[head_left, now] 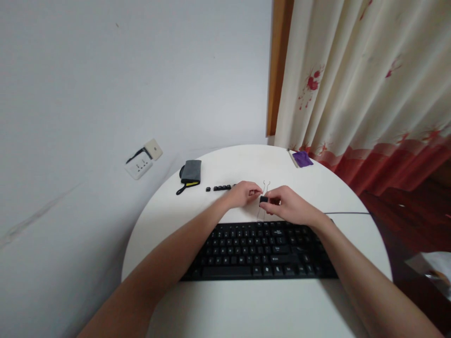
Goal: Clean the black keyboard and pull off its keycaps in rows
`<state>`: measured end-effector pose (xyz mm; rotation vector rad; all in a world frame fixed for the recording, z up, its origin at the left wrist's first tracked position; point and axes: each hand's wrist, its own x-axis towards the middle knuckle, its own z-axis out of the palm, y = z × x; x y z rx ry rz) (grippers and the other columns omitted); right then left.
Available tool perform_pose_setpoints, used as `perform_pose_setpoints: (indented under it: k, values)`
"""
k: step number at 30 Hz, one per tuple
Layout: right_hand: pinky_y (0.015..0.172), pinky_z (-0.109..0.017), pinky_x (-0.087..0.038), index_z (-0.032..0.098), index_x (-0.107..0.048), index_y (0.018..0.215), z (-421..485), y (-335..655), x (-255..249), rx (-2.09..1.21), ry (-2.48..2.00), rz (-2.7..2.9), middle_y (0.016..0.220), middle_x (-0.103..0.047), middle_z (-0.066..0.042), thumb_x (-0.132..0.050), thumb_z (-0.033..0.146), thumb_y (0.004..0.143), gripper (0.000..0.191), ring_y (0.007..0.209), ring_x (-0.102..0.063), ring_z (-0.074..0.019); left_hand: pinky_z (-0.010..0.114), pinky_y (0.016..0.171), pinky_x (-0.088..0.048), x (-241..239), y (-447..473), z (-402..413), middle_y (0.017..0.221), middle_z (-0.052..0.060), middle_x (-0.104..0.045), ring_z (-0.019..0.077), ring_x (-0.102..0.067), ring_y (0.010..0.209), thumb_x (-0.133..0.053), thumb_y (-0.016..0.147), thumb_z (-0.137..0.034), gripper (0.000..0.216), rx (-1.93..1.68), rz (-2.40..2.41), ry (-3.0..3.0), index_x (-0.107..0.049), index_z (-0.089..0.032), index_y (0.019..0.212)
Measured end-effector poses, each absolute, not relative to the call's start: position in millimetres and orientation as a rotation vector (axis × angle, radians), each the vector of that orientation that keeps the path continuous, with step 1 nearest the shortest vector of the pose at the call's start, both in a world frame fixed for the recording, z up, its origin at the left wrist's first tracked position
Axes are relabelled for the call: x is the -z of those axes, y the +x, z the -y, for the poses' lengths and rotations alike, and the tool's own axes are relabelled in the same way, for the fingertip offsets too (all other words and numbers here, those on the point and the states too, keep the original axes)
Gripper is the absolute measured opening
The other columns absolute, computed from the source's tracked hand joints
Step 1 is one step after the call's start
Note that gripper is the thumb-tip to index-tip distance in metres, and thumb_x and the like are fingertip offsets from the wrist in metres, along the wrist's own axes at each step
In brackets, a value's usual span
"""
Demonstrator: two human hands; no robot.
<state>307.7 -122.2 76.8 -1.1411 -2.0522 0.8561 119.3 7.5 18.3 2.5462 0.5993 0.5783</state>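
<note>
My right hand (291, 204) pinches a wire keycap puller by its small black middle part (263, 200), above the far edge of the black keyboard (246, 271). Two thin wires with bent ends rise from it, and fainter thin lines run below. Close on its left, my left hand (243, 194) has thumb and fingers pressed together, the tips right at the wires. Whatever lies between those fingertips is hidden. Several loose black keycaps (221, 188) lie in a row left of and partly behind my left hand.
A grey pouch (191, 171) with a black loop lies at the round white table's (225, 310) left far side. A purple cloth (302, 158) rests at the far right edge. The keyboard's cable (348, 213) runs right. A wall with sockets (139, 165) borders the left; a curtain (338, 84) hangs right.
</note>
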Motion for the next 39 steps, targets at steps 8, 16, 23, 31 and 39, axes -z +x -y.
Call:
perform_pose_setpoints:
  k: [8, 16, 23, 31, 39]
  values:
    - [0.054, -0.025, -0.028, 0.017, -0.051, 0.06, 123, 305, -72, -0.964, -1.097, 2.231, 0.055, -0.037, 0.007, -0.056, 0.024, 0.087, 0.028, 0.055, -0.032, -0.009, 0.025, 0.07, -0.045, -18, 122, -6, 0.087, 0.004, -0.074, 0.0145, -0.062, 0.074, -0.057, 0.088, -0.02, 0.018, -0.527, -0.698, 2.563, -0.075, -0.017, 0.093]
    - [0.058, -0.025, -0.031, 0.018, -0.051, 0.066, 126, 297, -71, -0.874, -1.102, 2.301, 0.061, -0.049, 0.005, -0.057, 0.02, 0.084, 0.02, 0.058, -0.04, -0.0101, 0.025, 0.07, -0.045, -21, 124, -3, 0.086, 0.004, -0.074, 0.0138, -0.062, 0.074, -0.057, 0.089, -0.022, 0.02, -0.51, -0.72, 2.514, -0.075, -0.017, 0.095]
    - [0.059, -0.028, -0.032, 0.018, -0.053, 0.067, 123, 290, -66, -0.854, -1.176, 2.251, 0.064, -0.057, 0.001, -0.054, 0.019, 0.086, 0.019, 0.059, -0.046, -0.0123, 0.026, 0.071, -0.046, -17, 125, -7, 0.085, 0.004, -0.073, 0.0145, -0.062, 0.074, -0.059, 0.087, -0.024, 0.02, -0.488, -0.718, 2.501, -0.075, -0.016, 0.095]
    - [0.061, -0.028, -0.036, 0.018, -0.06, 0.071, 117, 290, -55, -0.833, -1.203, 2.215, 0.067, -0.062, -0.001, -0.054, 0.02, 0.088, 0.018, 0.061, -0.052, -0.014, 0.025, 0.068, -0.045, -15, 125, -8, 0.084, 0.003, -0.072, 0.0133, -0.06, 0.07, -0.057, 0.087, -0.025, 0.02, -0.483, -0.675, 2.486, -0.075, -0.018, 0.094]
    - [0.066, -0.028, -0.044, 0.017, -0.059, 0.075, 111, 283, -44, -0.881, -1.231, 2.063, 0.07, -0.067, -0.003, -0.05, 0.018, 0.09, 0.018, 0.064, -0.06, -0.0153, 0.027, 0.071, -0.047, -14, 120, -7, 0.087, 0.004, -0.073, 0.0161, -0.064, 0.077, -0.067, 0.075, -0.018, 0.02, -0.468, -0.628, 2.403, -0.074, -0.016, 0.094]
